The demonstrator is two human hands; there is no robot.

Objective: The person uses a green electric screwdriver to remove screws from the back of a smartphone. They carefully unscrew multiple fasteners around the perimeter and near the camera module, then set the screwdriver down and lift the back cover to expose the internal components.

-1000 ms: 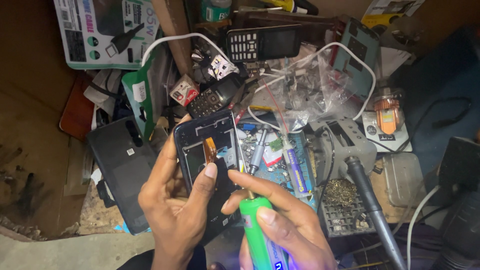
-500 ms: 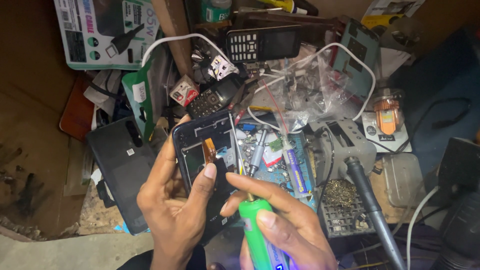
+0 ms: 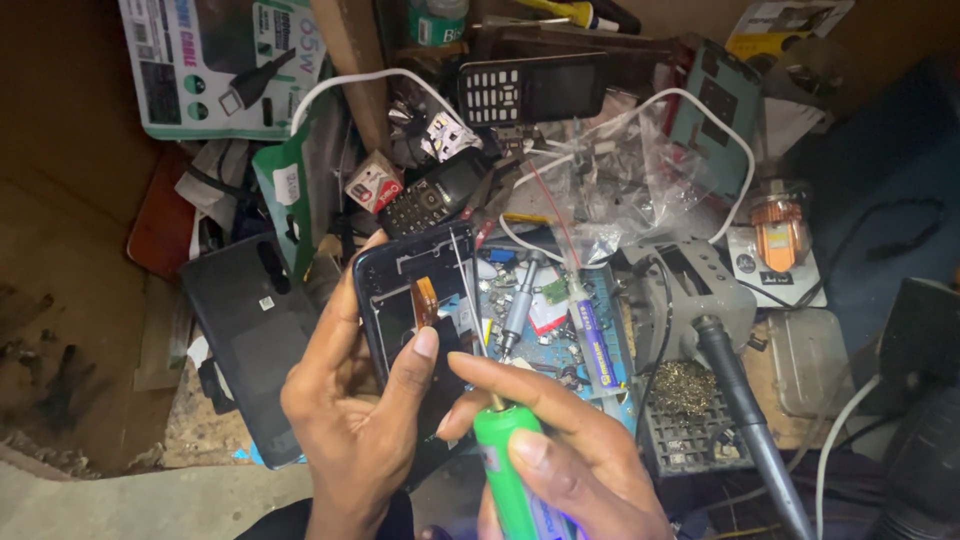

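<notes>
Left hand [image 3: 345,430] fingers wrap opened dark phone frame [image 3: 415,300] by edges; right hand [image 3: 560,450] fingers closed around green screwdriver [image 3: 510,470]; cluttered tabletop [image 3: 90,300], little free room.

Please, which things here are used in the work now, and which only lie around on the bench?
In use:
left hand holding the opened phone
right hand holding the green screwdriver, its tip at the phone

Lying about:
keypad phone
black back cover
soldering iron
white cable
syringe tube

White-green cable package [image 3: 220,65], top left
</notes>
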